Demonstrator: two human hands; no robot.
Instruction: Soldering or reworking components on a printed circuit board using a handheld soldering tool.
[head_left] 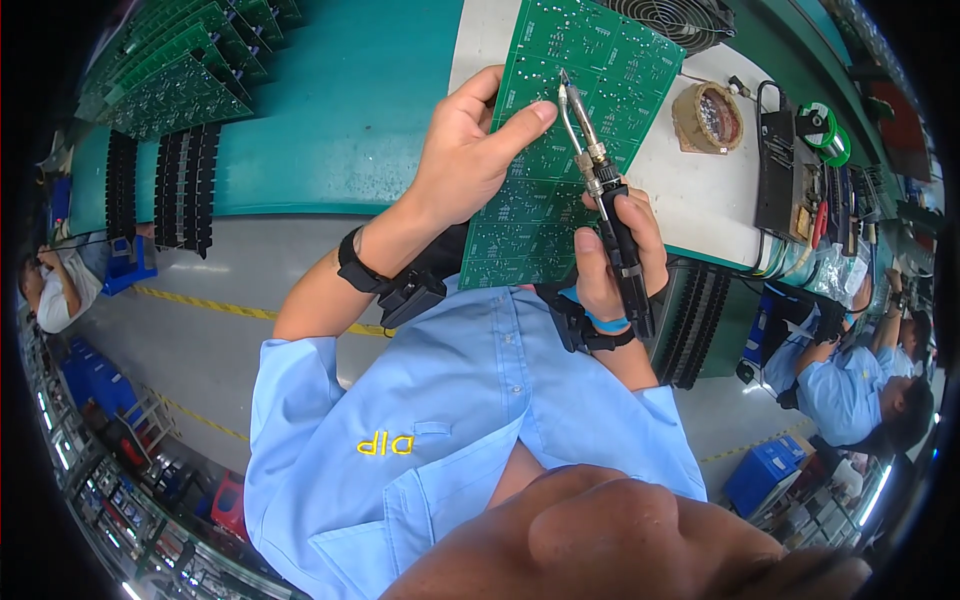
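My left hand grips the left edge of a large green circuit board, its thumb on the upper face and its fingers partly hidden behind. The board is tilted up off the bench and carries many small solder points. My right hand is closed around the black handle of a soldering iron with a thin metal feed tube beside its shaft. The iron's tip is at the upper middle of the board, close to my left thumb; whether it touches is too small to tell.
Right of the board stand a round brown tub, a black fan and a green solder spool. Several green boards stand in black slotted racks on the left. Co-workers sit at the far right.
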